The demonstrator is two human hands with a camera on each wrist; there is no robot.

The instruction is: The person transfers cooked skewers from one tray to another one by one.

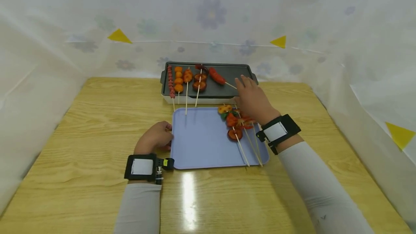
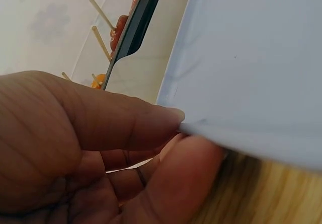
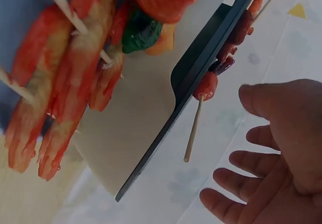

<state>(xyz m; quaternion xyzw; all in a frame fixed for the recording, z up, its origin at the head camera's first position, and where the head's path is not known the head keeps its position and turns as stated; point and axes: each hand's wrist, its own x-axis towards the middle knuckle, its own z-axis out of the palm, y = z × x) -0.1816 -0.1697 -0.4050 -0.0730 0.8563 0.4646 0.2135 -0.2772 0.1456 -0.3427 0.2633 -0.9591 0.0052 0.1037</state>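
My left hand (image 1: 156, 135) pinches the left rim of a pale lavender tray (image 1: 198, 140) between thumb and finger. In the left wrist view, the tray's corner (image 2: 187, 126) sits right at the thumb tip. My right hand (image 1: 255, 98) is over the right end of a black griddle (image 1: 234, 72), fingers spread and holding nothing. Nearest to it is a red sausage skewer (image 1: 216, 76) lying on the griddle, its bare stick pointing toward the fingers. In the right wrist view, the sausage (image 3: 205, 86) and the open palm (image 3: 297, 158) are apart.
Left on the griddle lie a pink beaded skewer (image 1: 170, 82), an orange-ball skewer (image 1: 178, 79), a golden skewer (image 1: 187, 76) and a brown round-slice skewer (image 1: 199, 86). Several skewers, including red shrimp-like pieces (image 1: 231, 119) and a brown slice (image 1: 234, 135), lie on the tray's right side.
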